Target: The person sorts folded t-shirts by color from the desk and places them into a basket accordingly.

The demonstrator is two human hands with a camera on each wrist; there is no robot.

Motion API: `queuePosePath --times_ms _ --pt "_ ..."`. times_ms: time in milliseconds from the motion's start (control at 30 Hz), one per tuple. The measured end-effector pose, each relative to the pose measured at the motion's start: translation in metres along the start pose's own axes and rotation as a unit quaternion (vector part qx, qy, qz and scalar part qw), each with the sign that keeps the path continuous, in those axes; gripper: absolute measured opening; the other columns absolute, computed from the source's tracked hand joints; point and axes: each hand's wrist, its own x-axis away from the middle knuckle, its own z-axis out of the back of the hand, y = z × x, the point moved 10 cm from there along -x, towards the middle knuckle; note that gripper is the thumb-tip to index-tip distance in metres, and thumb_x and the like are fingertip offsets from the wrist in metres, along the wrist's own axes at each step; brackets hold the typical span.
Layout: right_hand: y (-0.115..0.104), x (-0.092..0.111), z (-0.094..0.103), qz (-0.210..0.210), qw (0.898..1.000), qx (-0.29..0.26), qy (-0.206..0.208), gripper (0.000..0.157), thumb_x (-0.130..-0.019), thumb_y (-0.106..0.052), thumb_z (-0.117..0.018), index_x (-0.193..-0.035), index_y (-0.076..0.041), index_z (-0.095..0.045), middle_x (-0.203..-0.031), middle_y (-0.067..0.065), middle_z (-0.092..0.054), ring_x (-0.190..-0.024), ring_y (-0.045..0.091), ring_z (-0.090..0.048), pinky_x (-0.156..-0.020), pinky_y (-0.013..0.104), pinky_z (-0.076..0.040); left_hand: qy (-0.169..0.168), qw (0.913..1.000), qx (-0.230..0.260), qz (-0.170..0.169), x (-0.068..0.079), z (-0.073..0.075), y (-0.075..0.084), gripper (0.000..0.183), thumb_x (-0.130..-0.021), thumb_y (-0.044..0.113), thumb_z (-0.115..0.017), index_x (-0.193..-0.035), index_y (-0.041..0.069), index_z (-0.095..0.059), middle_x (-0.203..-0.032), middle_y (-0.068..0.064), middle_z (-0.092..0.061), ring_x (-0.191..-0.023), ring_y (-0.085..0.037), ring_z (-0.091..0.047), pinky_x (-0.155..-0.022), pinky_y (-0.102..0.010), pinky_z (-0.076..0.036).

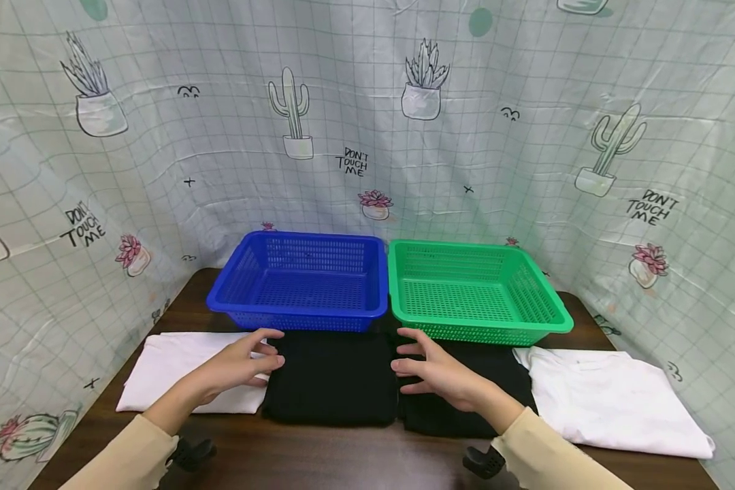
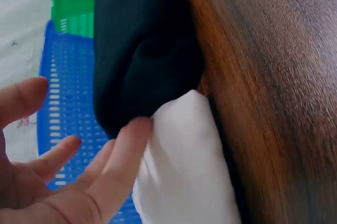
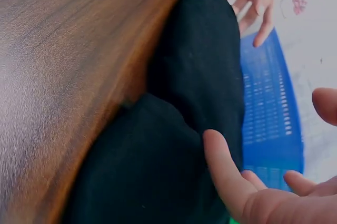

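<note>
Side by side on the table lie folded cloths: a white one (image 1: 177, 367) at far left, a black one (image 1: 331, 378) in the middle, a second black one (image 1: 459, 408) to its right, and a white one (image 1: 612, 401) at far right. My left hand (image 1: 239, 367) is over the seam between the left white cloth and the middle black one, fingers apart. My right hand (image 1: 437, 374) hovers similarly where the two black cloths meet. Neither hand holds anything. In the left wrist view a fingertip (image 2: 138, 129) is at the cloths' edge; whether it touches cannot be told.
Behind the cloths stand a blue basket (image 1: 297, 320) and a green basket (image 1: 484, 333), rims nearly touching, nothing inside either. A patterned curtain (image 1: 355, 88) hangs around the back and sides. Dark brown wooden table (image 1: 318, 456) shows in front.
</note>
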Motion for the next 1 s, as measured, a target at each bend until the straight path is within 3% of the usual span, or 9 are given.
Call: queuePosePath --times_ms 267,500,700,833,1000 --pt "0.014 -0.014 -0.008 -0.042 0.999 0.016 0.000 0.080 -0.095 -0.028 -0.066 -0.155 -0.015 -0.015 -0.149 0.025 -0.031 -0.124 0.042 -0.047 -0.086 0.052 -0.053 -0.009 0.9997 -0.011 0.022 -0.007 -0.004 -0.010 0.065 -0.095 0.025 -0.066 -0.148 0.006 -0.035 -0.138 -0.028 -0.042 -0.118 -0.034 -0.054 -0.085 -0.047 -0.055" --pt "0.022 -0.025 -0.014 -0.067 0.998 -0.019 -0.002 0.087 -0.091 -0.026 -0.069 -0.156 -0.016 -0.012 -0.146 0.025 -0.034 -0.133 0.051 -0.032 -0.089 0.058 -0.049 -0.024 0.9995 -0.017 0.014 -0.015 -0.014 -0.005 0.072 -0.091 0.020 -0.071 -0.150 0.004 -0.033 -0.143 -0.032 -0.035 -0.129 -0.043 -0.044 -0.086 -0.047 -0.054" --pt "0.027 -0.034 -0.015 -0.071 0.996 -0.060 0.006 0.088 -0.091 -0.019 -0.069 -0.157 -0.017 -0.010 -0.154 0.028 -0.021 -0.139 0.054 -0.019 -0.096 0.064 -0.041 -0.017 0.9985 -0.050 0.012 -0.022 -0.020 0.001 0.073 -0.088 0.016 -0.073 -0.149 0.004 -0.035 -0.149 -0.034 -0.029 -0.139 -0.049 -0.029 -0.089 -0.051 -0.052" --pt "0.028 -0.036 -0.016 -0.068 0.996 -0.062 0.010 0.087 -0.090 -0.012 -0.069 -0.156 -0.017 -0.014 -0.155 0.028 -0.013 -0.135 0.049 -0.030 -0.095 0.063 -0.042 -0.013 0.9991 -0.036 0.016 -0.024 -0.021 -0.002 0.073 -0.088 0.012 -0.072 -0.149 0.004 -0.034 -0.152 -0.033 -0.025 -0.140 -0.049 -0.024 -0.094 -0.055 -0.048" --pt "0.024 -0.032 -0.010 -0.057 0.996 -0.068 0.032 0.083 -0.088 -0.003 -0.066 -0.155 -0.015 -0.018 -0.139 0.023 -0.027 -0.112 0.033 -0.048 -0.088 0.052 -0.049 -0.027 0.9995 0.002 0.018 -0.024 -0.031 -0.003 0.077 -0.088 0.010 -0.071 -0.152 0.004 -0.028 -0.155 -0.032 -0.018 -0.143 -0.048 -0.018 -0.102 -0.059 -0.039"
